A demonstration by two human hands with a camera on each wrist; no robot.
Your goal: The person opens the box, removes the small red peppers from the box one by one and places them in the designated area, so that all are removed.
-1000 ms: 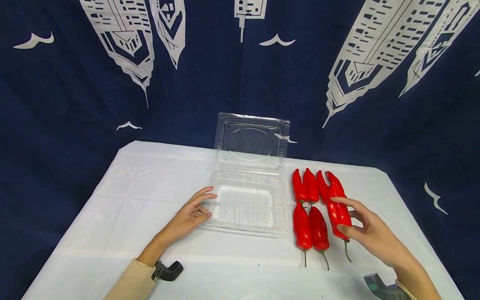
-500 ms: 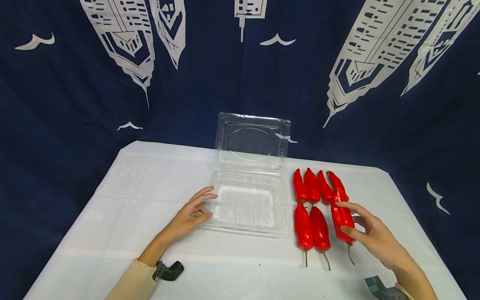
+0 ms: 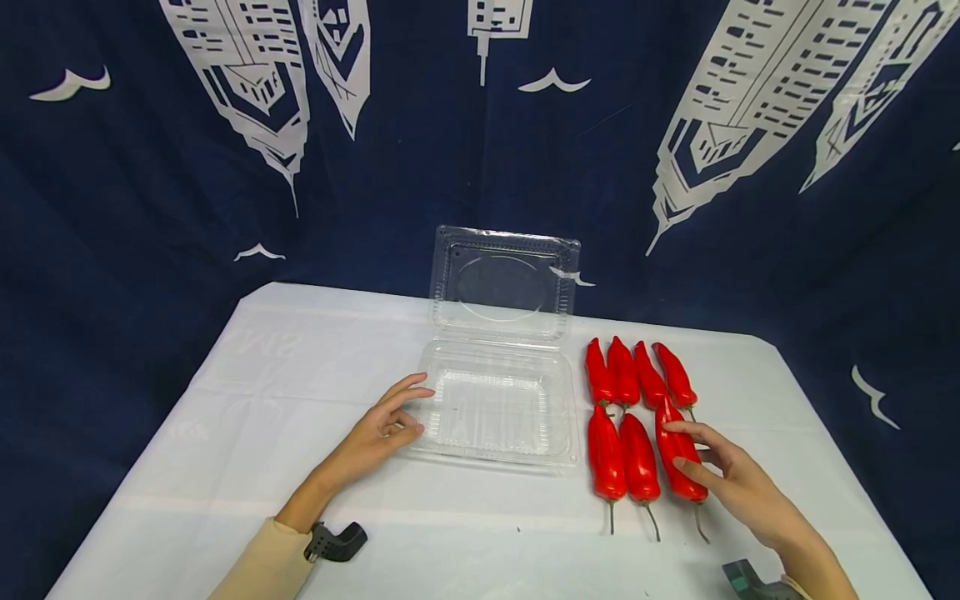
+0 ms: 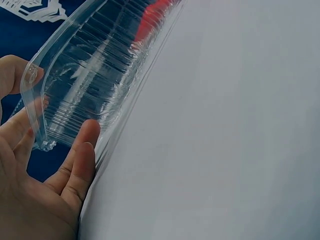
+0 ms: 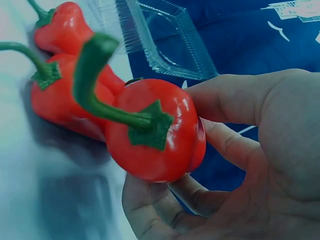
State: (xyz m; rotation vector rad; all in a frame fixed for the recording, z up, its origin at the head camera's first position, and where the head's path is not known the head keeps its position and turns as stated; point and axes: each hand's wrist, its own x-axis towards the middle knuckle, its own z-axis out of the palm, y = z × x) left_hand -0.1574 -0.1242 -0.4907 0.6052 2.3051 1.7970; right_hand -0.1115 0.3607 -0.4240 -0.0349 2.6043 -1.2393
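My right hand (image 3: 738, 483) holds a long red pepper (image 5: 152, 127) by its sides, thumb on one side and fingers on the other. The pepper's green stem points towards me, and it lies low at the right of the near row. Beside it are two more red peppers (image 3: 622, 458). A clear plastic clamshell container (image 3: 491, 458) stands with its lid (image 3: 502, 283) raised at the back. At the container's left edge my left hand (image 3: 378, 433) holds the rim, its fingertips (image 4: 90, 131) against the ribbed side wall. Inside the container I see nothing.
Behind the near row lies a far row of several red peppers (image 3: 622, 375), tips pointing away. Everything rests on a white-covered table (image 3: 262, 400). A dark blue cloth (image 3: 420, 167) printed with white buildings hangs behind the table.
My right hand has drawn its pepper towards me, slightly to the right, into line with the near row. The far right pepper now shows fully. My left hand and the container have stayed put.
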